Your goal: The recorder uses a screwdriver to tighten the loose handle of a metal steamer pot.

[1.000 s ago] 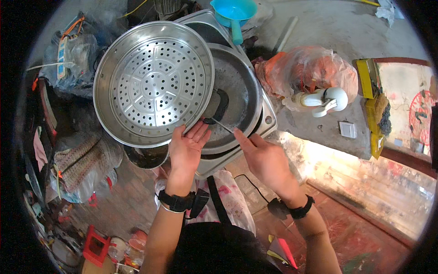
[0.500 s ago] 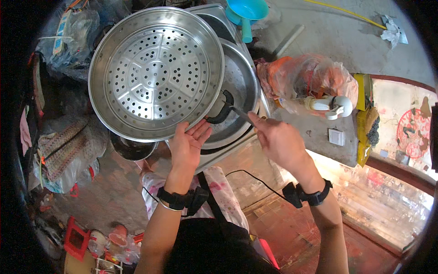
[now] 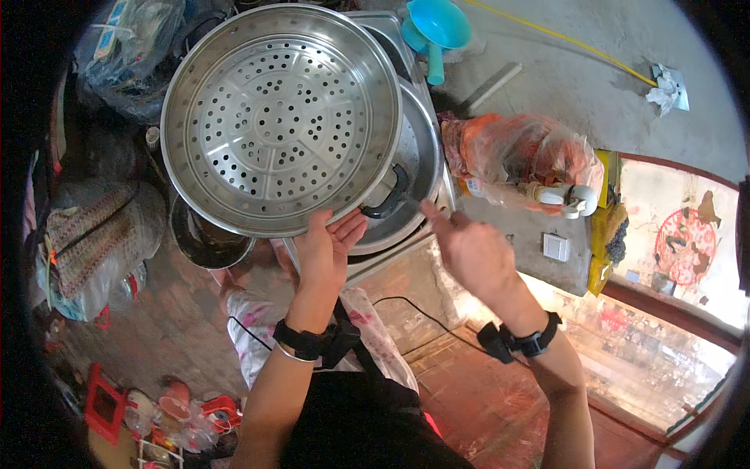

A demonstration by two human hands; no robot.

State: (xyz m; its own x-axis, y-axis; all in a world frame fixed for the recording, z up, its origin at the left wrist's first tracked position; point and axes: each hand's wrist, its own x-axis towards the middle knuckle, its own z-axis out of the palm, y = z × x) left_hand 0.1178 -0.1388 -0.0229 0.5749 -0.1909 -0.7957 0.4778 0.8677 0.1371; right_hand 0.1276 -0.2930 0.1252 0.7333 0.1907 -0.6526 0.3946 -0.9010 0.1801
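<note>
A large stainless-steel steamer tray (image 3: 281, 133) with a perforated bottom is tilted toward me. My left hand (image 3: 324, 254) supports its near rim, thumb on the rim and fingers beneath, close to a black side handle (image 3: 388, 197). My right hand (image 3: 476, 254) is closed around a slim metal tool (image 3: 419, 205) that points at this handle. Motion smears the tool, and I cannot tell its exact kind or whether its tip touches the handle. Behind and below the tray sits a wide metal basin (image 3: 428, 148), partly covered by it.
A blue dipper (image 3: 440, 27) stands beyond the basin. To the right are an orange bundle in plastic (image 3: 523, 152), a white pipe fitting (image 3: 566, 198) and a wall switch (image 3: 556, 247). A dark pan (image 3: 207, 238) and a woven bag (image 3: 101, 230) are on the left.
The view has shifted slightly, so the tray appears a little farther right. My right hand and its tool have moved slightly and now look blurred; my left hand keeps its hold on the rim.
</note>
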